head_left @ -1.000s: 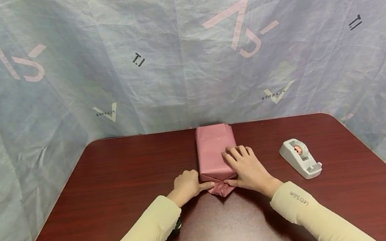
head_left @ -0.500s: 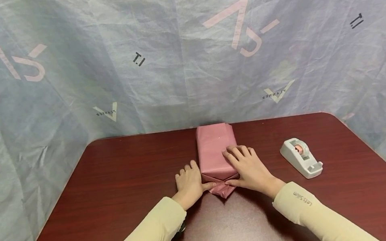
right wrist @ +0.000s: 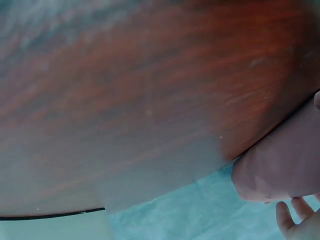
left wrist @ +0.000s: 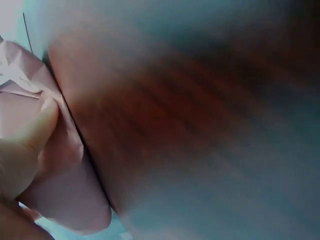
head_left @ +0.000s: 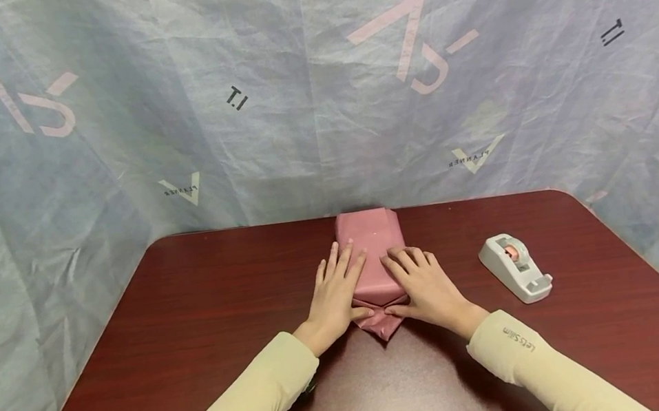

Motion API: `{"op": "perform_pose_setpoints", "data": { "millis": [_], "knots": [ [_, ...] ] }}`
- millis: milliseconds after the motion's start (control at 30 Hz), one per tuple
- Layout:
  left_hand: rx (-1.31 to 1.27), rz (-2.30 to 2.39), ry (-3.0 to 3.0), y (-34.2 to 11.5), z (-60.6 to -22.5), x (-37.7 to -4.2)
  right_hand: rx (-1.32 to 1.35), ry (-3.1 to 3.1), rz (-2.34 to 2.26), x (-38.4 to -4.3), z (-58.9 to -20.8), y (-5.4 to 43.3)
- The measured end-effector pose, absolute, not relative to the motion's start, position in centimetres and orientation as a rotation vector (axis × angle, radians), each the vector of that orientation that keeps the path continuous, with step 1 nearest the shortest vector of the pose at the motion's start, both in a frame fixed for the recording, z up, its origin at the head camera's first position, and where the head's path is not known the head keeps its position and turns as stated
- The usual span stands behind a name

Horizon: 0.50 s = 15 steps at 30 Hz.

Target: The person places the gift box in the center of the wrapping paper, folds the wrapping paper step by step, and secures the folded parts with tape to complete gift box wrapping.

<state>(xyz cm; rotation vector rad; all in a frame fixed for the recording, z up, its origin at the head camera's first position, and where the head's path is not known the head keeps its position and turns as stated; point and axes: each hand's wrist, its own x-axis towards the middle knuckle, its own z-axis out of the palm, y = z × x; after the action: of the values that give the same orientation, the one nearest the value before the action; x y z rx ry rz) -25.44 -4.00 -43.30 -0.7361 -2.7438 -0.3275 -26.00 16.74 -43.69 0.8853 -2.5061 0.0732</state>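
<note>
A box wrapped in pink paper [head_left: 370, 228] lies lengthwise on the dark red table, its near end towards me. At that end a pointed paper flap [head_left: 384, 329] sticks out. My left hand [head_left: 328, 303] rests with long, spread fingers along the box's left side and top. Its thumb [left wrist: 44, 120] presses on the folded paper, as the left wrist view shows. On the right, my right hand [head_left: 432, 289] lies over the edge, fingertips on top and thumb on the fold. The right wrist view shows one side of the box [right wrist: 280, 160] and some fingers [right wrist: 285, 217].
A white tape dispenser [head_left: 515, 268] with a roll in it stands to the right of the box. Grey printed cloth [head_left: 270, 137] hangs behind and on both sides of the table [head_left: 223, 296].
My left hand has unfolded from a curled shape, and its fingers have moved forward and onto the top of the box. The right hand has stayed in place.
</note>
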Motion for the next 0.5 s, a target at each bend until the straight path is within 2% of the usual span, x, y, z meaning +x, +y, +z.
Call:
{"op": "perform_pose_setpoints", "data": {
  "millis": [267,500],
  "knots": [
    [-0.748,-0.278,-2.786,-3.9,-43.1,-25.5,0.948,-2.444,0.012,-24.8,-43.1,17.0],
    [-0.735,-0.239,-2.784,-3.8,-43.0,-25.5,1.230,-2.255,0.053,-22.5,-42.9,17.1]
  ]
}}
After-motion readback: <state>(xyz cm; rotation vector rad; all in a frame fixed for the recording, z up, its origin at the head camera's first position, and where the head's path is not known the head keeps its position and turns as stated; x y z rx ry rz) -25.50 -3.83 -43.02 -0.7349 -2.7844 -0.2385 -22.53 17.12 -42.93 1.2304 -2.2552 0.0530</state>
